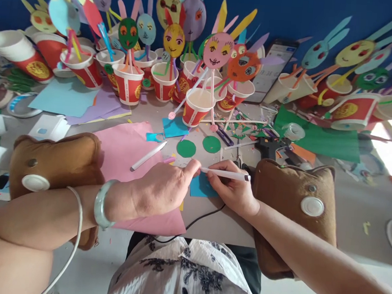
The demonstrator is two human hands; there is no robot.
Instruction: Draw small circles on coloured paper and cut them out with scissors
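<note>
White marker point(232, 174) is held pen-style in right hand point(236, 193), likely for control; left hand point(163, 185) pinches closed by its tip.

From here I count two discs point(186, 149) on the table point(359, 212), beyond my left hand point(165, 183) and right hand point(234, 194); cups point(198, 108) behind them. Loose pen point(148, 156) left, on a sheet point(120, 150). Cushions point(292, 189) either side.
</note>
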